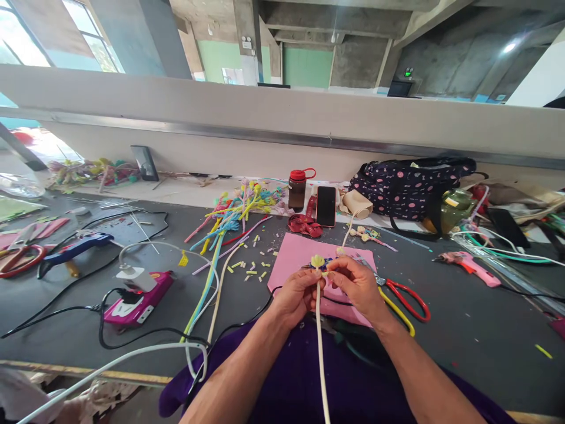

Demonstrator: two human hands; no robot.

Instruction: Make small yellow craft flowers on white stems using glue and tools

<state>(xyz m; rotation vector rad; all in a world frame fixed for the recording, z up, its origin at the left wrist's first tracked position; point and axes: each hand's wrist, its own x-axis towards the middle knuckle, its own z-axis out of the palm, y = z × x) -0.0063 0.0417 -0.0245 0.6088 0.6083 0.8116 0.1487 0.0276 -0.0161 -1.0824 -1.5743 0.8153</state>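
Flower (316,261), small and yellow, sits upright at the top of a cream cord (321,341), and I have it between my two hands, over the pink sheet (286,259). My left hand (300,291) is closed, thumb and fingers pinching just under the bloom where the cord meets it. My right hand (357,288) is partly curled, thumb and forefinger pinched together close beside that join; whether they grip a sliver of something, I can't tell. Below, the cord hangs down between my forearms.

As I judge it, the left pinch should be firm enough to stop the stem turning but light on the petals, which look soft and easy to crush. The right fingertips do best with small, close movements right at the join, so the bloom stays straight over the cord. A tug on the long loose end could tilt the head, so slack there helps.

The scissors (380,281) lie just beside my right hand, the glue gun (474,263) farther right on the tabletop (463,335), and yellow offcuts (251,272) to my left.
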